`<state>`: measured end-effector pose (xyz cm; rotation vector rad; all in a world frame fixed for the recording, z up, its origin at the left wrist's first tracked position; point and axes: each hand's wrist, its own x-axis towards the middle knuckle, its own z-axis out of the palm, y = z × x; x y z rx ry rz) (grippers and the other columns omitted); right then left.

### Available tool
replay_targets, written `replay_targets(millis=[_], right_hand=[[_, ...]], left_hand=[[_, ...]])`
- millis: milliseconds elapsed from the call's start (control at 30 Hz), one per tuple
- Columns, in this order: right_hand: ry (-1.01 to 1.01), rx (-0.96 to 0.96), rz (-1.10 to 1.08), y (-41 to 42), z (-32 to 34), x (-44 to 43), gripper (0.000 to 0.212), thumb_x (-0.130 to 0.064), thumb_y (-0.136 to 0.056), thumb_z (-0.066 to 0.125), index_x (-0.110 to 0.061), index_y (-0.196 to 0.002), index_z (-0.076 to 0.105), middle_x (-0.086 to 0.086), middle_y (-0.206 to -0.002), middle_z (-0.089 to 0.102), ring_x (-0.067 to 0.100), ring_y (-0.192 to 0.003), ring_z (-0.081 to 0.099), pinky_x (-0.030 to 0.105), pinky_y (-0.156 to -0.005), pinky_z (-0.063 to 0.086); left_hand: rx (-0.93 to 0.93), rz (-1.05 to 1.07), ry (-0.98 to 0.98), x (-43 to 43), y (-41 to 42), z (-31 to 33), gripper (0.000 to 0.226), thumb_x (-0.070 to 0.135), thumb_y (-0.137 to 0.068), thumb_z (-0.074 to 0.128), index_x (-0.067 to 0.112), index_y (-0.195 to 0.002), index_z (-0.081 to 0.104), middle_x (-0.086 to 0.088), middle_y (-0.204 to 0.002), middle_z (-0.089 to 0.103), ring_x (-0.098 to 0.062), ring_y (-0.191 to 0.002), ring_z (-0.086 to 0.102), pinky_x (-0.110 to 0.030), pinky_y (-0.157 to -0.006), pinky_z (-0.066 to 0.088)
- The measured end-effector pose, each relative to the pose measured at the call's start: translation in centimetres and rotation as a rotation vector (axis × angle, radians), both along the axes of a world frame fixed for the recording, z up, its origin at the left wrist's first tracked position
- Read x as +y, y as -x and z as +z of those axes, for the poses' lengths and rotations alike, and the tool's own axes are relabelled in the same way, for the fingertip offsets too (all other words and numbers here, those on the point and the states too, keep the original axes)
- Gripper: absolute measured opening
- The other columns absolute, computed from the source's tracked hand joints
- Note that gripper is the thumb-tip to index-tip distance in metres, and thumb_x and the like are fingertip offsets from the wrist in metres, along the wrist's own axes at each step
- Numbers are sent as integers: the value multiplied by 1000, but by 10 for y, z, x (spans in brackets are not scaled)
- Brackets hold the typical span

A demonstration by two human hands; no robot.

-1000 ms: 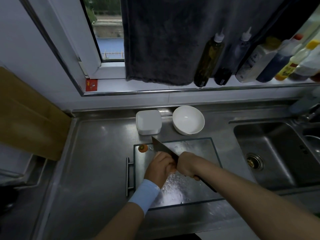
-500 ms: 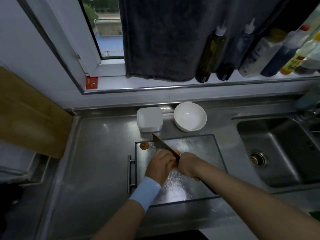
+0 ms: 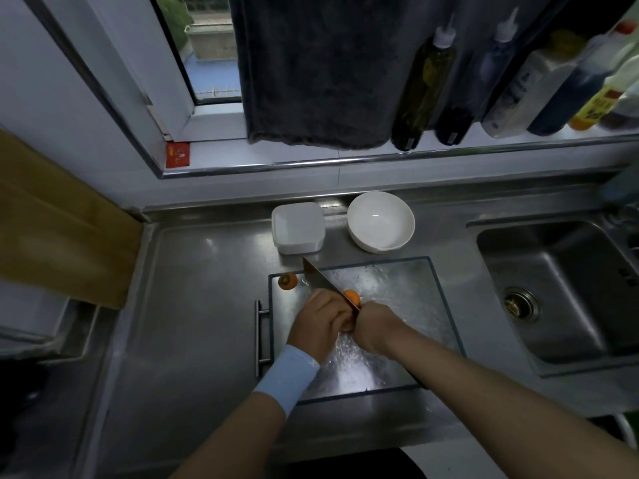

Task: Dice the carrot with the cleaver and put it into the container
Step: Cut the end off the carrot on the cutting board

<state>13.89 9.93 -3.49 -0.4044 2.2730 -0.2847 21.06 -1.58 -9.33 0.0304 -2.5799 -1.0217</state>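
Head view. Compared with a second earlier, I saw more of the carrot [image 3: 352,297]: its orange end now showed beyond the blade, where my hands had hidden it before; the cut stub [image 3: 287,281] lay unmoved at the board's far left corner. My left hand [image 3: 320,323] was curled over the carrot, pinning it to the steel cutting board [image 3: 408,299] near the board's middle. My right hand [image 3: 375,326] was closed around the handle of the cleaver [image 3: 320,278] (the handle itself was covered), the blade slanting away toward the far left, its edge against the carrot. Counts: one cleaver, two carrot pieces, one square white container [image 3: 298,227] and one white bowl [image 3: 380,221], side by side just behind the board, both holding no carrot. One sink [image 3: 553,288] lay to the right. One dark towel [image 3: 318,70] hung above.
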Motion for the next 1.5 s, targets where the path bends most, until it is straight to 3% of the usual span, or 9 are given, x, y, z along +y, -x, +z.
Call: replay_targets(millis=[267,367,500,833,967,1067,1333,1433,1500], right_hand=[[39,27,-21,2,-26,3,18,-31,-94,58,-16,-84,53,2,-82,58,18,-74,58,27,-65,44],[47,51,-11,1,-30,4,17,-29,-94,57,-16,-83,52,0,-77,54,18,-72,56,27,-65,42],[61,79,17,-6,-43,7,13,-22,-96,55,-13,-87,55,10,-90,65,21,-76,57,28,-67,43],[107,68,-41,-12,-47,19,17,-25,-95,54,-16,-81,53,3,-77,56,19,-68,54,28,-63,41],[73,64,-47,-19,-45,32,22,-23,-96,54,-19,-74,49,2,-75,56,19,-67,56,27,-60,41],[53,83,-21,-21,-39,29,19,-23,-95,54,-18,-78,49,4,-81,57,21,-72,57,28,-62,42],[154,7,-87,-21,-9,28,21,-23,-96,51,-18,-76,54,2,-75,58,16,-65,57,22,-48,36],[225,48,-108,-13,15,19,21,-29,-93,52,-18,-76,56,3,-75,60,18,-65,58,23,-47,35],[258,106,-101,-4,32,13,19,-30,-91,53,-16,-80,59,4,-77,61,21,-69,59,23,-48,35]], left_hand=[[16,-12,32,0,0,-2,12,-2,-83,68,10,-81,70,0,-90,61,-6,-89,46,-9,-86,32],[4,-3,55,0,0,-7,13,-1,-83,68,11,-81,70,0,-91,61,-8,-90,48,-10,-87,33],[-9,-42,79,-2,-2,-15,13,3,-85,68,15,-81,70,2,-93,63,-8,-92,50,-12,-88,32],[-25,-42,123,-5,-1,-13,14,5,-85,68,18,-78,69,3,-93,63,-8,-93,50,-16,-87,35],[-70,50,86,-1,-2,2,6,15,-86,61,16,-85,67,3,-96,58,-8,-93,47,-17,-86,40],[-146,151,-7,2,-6,11,8,22,-83,69,19,-84,62,6,-101,52,-6,-92,48,-13,-85,41],[-227,283,-361,-4,-10,28,19,12,-82,73,16,-91,57,6,-106,47,15,-94,49,0,-77,40],[-262,315,-371,-18,-12,28,16,16,-85,71,20,-96,60,9,-109,44,5,-96,53,-9,-82,48],[-378,317,-333,-28,-13,27,12,20,-88,67,20,-100,62,16,-115,40,-1,-102,53,-14,-88,44]])
